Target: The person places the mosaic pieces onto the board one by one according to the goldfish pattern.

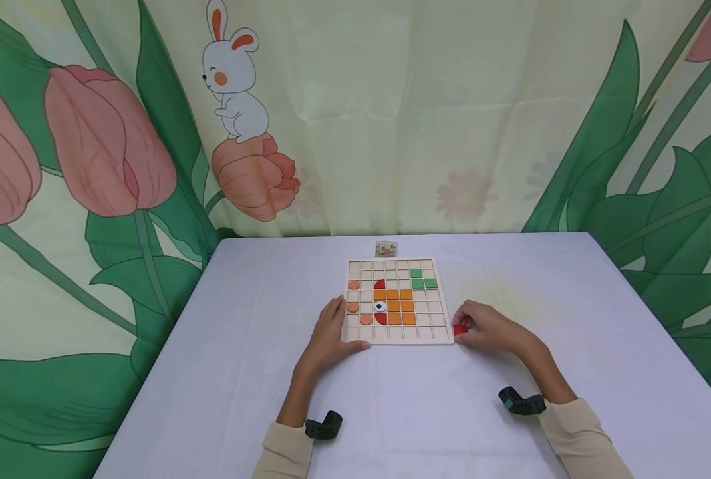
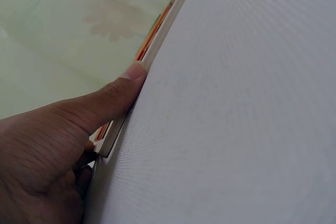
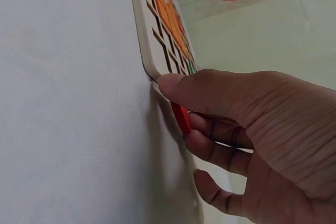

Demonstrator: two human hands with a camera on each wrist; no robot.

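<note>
A pale square grid board (image 1: pixel 400 336) lies flat on the table, with several orange square tiles (image 1: pixel 394 307) in its middle. Around them sit two red quarter-round tiles (image 1: pixel 381 319), an eye tile (image 1: pixel 380 307), round orange tiles (image 1: pixel 366 319) on the left and green square tiles (image 1: pixel 418 284) at upper right. My left hand (image 1: pixel 328 338) holds the board's near-left corner, fingers along the left side and thumb (image 2: pixel 118 95) against the front edge. Just off the near-right corner, my right hand (image 1: pixel 491 327) pinches a small red tile (image 3: pixel 181 117) between thumb and fingers.
A small clear box or packet (image 1: pixel 386 249) with little pieces stands behind the board; its contents are too small to tell. White cloth covers the table (image 1: pixel 259 299). A curtain (image 1: pixel 367 133) printed with tulips and a rabbit hangs behind the far edge.
</note>
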